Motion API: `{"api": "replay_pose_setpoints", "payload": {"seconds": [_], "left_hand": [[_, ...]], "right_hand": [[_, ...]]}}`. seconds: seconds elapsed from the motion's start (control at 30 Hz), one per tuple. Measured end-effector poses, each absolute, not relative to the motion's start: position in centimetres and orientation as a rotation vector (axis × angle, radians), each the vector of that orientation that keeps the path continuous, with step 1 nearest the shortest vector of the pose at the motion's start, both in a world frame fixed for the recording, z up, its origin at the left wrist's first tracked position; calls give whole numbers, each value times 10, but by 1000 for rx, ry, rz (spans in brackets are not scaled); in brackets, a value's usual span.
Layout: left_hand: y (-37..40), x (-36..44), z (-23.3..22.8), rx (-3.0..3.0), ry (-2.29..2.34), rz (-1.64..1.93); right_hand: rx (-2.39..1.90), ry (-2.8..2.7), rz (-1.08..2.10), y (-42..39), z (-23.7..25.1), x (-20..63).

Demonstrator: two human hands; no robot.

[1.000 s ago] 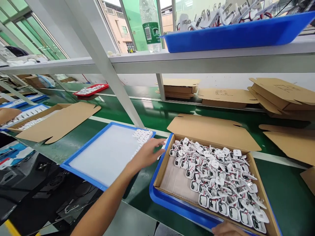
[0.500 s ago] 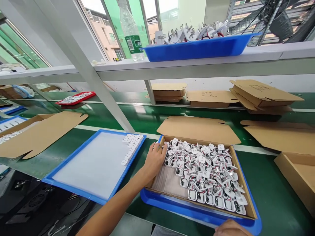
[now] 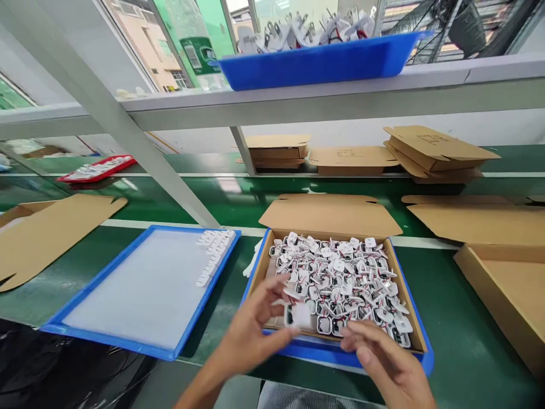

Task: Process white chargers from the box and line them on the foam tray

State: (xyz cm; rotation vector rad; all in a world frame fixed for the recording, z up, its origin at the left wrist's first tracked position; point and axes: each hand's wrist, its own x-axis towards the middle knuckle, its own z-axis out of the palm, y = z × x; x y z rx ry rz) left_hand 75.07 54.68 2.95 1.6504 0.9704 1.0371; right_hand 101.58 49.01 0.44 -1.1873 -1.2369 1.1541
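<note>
while both hands hover at the near edge of the cardboard box (image 3: 327,218), a small white part (image 3: 299,314) sits pinched in the left hand (image 3: 251,335). it is a little squarish plastic piece, pale and smooth on the face turned up, with a darker open side showing at its left edge; motion blur hides any finer detail. it is held just above the box's front wall, over the near row of the same pieces.

the heap of white parts (image 3: 340,281) fills most of the box, each with short red and black wires, lying jumbled at all angles. the box rests in a blue tray (image 3: 419,355) on the green bench (image 3: 468,341), its flap folded back away from the person.

the left hand comes in from below, palm turned to the right, thumb and fingers closed lightly round the part. the right hand (image 3: 385,358) lies low beside it, palm down, fingers loosely spread and slightly curled, their tips near the part but not gripping it as far as i can tell.

off to the left lies a second blue tray (image 3: 128,349) with a white liner, and a small cluster of white caps (image 3: 215,247) lined up along its far right corner.
</note>
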Motion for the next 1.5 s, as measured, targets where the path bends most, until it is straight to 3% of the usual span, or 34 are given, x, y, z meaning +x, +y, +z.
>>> {"api": "replay_pose_setpoints", "payload": {"seconds": [0.37,0.6,0.93,1.13,1.5], "left_hand": [[524,788,6,2080,1048,1076],[525,786,1,1752,1045,1110],[528,800,-4,1527,1038,1372],[528,786,0,1333,995,1052],[528,782,-8,1364,871,1071]], "right_hand": [[-971,-1422,1211,515,5,1003],[-1040,-1649,876,511,0,1001],[-964,-1692,681,503,-9,980],[-1017,-1665,631,505,-10,981],[-825,-1949,515,512,-1,990]]}}
